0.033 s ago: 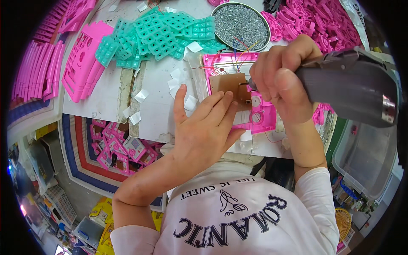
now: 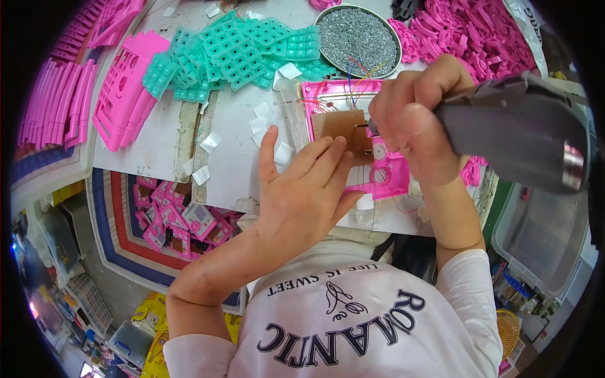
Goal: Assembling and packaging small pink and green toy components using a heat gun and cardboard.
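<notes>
A brown circuit board (image 2: 338,121) lies in a pink plastic housing (image 2: 392,173) on the table. My left hand (image 2: 304,189) is open, its fingers spread and the tips resting on the board's lower part. My right hand (image 2: 419,113) is closed round the front of a dark grey electric screwdriver (image 2: 507,129), whose body extends to the right. Its thin bit points left over the board's right edge; whether it sits on a screw I cannot tell. Thin coloured wires (image 2: 359,88) rise from the housing's far side.
Green rubber keypads (image 2: 236,53) are heaped at the back, beside a round tray of small metal screws (image 2: 356,38). Pink parts (image 2: 472,31) pile up at back right; pink panels (image 2: 129,88) stack at left. Below, a striped bin (image 2: 120,230) holds pink assemblies (image 2: 183,217). White scraps (image 2: 210,142) are scattered.
My right hand and the electric screwdriver have shifted very slightly left. My left hand stays in place on the board.
</notes>
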Motion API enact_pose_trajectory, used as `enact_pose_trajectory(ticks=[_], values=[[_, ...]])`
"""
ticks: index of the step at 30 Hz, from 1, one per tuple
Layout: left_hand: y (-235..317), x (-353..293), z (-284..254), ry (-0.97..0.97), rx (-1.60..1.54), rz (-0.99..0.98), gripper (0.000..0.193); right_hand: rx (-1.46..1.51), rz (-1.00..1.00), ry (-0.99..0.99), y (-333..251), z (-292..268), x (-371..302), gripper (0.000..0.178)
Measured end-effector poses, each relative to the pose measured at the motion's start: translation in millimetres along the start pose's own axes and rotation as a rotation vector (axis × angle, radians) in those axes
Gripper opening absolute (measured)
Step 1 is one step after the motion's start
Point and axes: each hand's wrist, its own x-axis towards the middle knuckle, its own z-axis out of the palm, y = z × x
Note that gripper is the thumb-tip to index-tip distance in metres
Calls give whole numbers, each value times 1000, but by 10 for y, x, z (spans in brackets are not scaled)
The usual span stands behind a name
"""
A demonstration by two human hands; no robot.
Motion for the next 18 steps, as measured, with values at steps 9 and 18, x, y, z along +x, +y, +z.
enact_pose_trajectory(ticks=[9, 18], values=[[-113, 485, -387, -339, -31, 90, 30, 97, -1, -141, -24, -237, 177, 26], [-1035, 2186, 345, -195, 459, 273, 22, 113, -76, -87, -407, -456, 107, 26]])
